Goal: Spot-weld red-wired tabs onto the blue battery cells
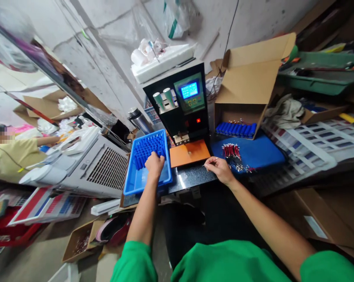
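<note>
At 9 o'clock from the orange plate (190,154), the left hand (155,163) is curling its fingers over blue cylinders (149,147) in the blue tray (126,187), any grip hidden. At 4 o'clock, the right hand (220,169) is pinching a small thin piece (204,165); red wires (231,150) are lying at 3 o'clock.

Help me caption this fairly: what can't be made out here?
All in the head view:
- Whether the left hand grips anything in the blue tray: its fingers hide the contact.
- What small item the right hand pinches: too small.
- The screen's text: small, blurred.
- The green bin's far end: cut by the right edge.
</note>
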Demonstrator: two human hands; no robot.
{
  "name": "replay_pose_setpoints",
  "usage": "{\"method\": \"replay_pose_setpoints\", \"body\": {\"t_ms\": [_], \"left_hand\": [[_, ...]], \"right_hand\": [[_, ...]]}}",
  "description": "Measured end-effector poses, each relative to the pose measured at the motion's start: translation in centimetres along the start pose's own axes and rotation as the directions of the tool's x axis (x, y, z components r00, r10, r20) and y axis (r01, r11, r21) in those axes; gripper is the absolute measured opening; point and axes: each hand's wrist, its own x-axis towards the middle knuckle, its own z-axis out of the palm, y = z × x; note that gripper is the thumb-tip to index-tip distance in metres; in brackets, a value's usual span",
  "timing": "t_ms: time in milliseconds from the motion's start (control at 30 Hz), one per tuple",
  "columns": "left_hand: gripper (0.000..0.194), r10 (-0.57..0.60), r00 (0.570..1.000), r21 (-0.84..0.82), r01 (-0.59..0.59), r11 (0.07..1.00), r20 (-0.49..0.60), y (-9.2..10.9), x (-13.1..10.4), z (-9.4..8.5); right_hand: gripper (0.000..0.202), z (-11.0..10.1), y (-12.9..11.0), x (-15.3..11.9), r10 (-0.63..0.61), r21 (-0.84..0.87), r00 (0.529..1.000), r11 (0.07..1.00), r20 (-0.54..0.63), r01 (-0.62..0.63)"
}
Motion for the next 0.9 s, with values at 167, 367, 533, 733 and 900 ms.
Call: {"method": "replay_pose_setpoints", "body": {"t_ms": [167, 367, 533, 733, 900], "left_hand": [[0.018, 0.238, 0.962, -0.689, -0.264, 0.675, -0.135, 2.5, -2.9, 1.1], [0.024, 0.365, 0.928, -0.857, -0.247, 0.452, -0.075, 7.6, -4.4, 4.2], [0.023, 0.376, 0.924, -0.835, -0.264, 0.482, -0.075, 8.0, -4.1, 5.4], [0.03, 0.36, 0.93, -0.793, -0.273, 0.545, -0.073, 7.2, -4.0, 6.3], [0.032, 0.366, 0.925, -0.772, -0.308, 0.556, -0.106, 6.8, -3.9, 6.6]], "right_hand": [[0.026, 0.0, -0.5, 2.1, -0.027, 0.016, 0.997, 0.999, -0.073, 0.029], [0.026, 0.6, -1.1, 5.1, -0.103, -0.026, 0.986, 0.995, -0.134, 0.101], [0.024, 1.5, -0.2, 7.3, -0.072, 0.003, 0.986, 0.997, -0.152, 0.074], [0.02, 3.6, 0.5, 9.8, -0.075, 0.021, 0.99, 0.997, -0.123, 0.078], [0.017, 5.0, 0.3, 10.7, -0.064, 0.037, 0.994, 0.997, -0.091, 0.068]]}}
